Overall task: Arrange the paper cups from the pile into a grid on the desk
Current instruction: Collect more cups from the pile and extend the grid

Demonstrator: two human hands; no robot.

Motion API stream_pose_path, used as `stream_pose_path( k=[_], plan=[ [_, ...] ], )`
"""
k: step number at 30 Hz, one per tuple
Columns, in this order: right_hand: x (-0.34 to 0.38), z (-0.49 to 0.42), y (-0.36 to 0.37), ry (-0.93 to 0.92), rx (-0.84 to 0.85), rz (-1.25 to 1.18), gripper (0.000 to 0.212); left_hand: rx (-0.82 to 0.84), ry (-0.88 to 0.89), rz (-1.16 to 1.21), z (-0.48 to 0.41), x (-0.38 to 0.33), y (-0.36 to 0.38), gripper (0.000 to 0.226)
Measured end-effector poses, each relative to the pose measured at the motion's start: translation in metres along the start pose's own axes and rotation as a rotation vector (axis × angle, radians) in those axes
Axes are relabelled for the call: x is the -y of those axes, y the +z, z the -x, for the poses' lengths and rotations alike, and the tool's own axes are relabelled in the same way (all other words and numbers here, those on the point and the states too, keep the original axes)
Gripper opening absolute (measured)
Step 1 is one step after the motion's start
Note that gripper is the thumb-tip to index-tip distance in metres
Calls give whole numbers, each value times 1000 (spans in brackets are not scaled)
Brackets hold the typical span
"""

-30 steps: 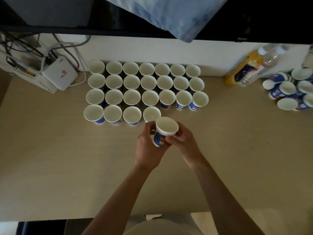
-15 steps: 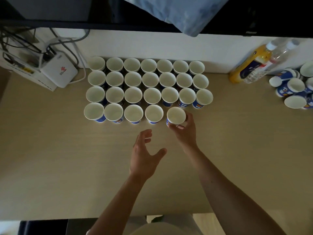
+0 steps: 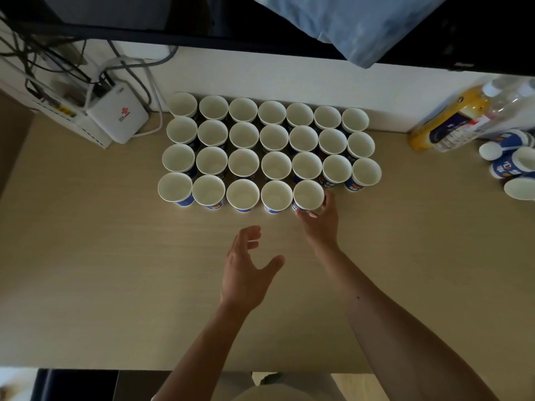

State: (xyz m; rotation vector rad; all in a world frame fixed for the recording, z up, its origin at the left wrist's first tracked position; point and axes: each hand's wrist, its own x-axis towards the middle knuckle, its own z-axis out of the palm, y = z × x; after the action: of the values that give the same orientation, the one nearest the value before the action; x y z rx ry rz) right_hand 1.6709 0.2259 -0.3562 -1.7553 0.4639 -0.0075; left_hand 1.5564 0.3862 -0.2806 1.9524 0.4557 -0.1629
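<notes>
The right hand is gripping a paper cup with curled fingers. The cup is standing upright on the tabletop as the fifth in the near row of the grid, just beside the fourth. The left hand is hovering in front of the grid, fingers spread and holding nothing. The pile of remaining cups is lying well to the right of the grid.
</notes>
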Motion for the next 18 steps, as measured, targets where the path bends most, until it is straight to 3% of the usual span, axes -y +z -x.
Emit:
stream_pose_path(
  k=[8, 18],
  plan=[
    [-11, 3, -9, 57, 20, 18, 72, 19, -2, 7, 0, -1, 3, 62],
    [-27, 53, -76, 100, -135, 47, 74, 184, 69, 5, 10, -21, 38, 55]
  ],
)
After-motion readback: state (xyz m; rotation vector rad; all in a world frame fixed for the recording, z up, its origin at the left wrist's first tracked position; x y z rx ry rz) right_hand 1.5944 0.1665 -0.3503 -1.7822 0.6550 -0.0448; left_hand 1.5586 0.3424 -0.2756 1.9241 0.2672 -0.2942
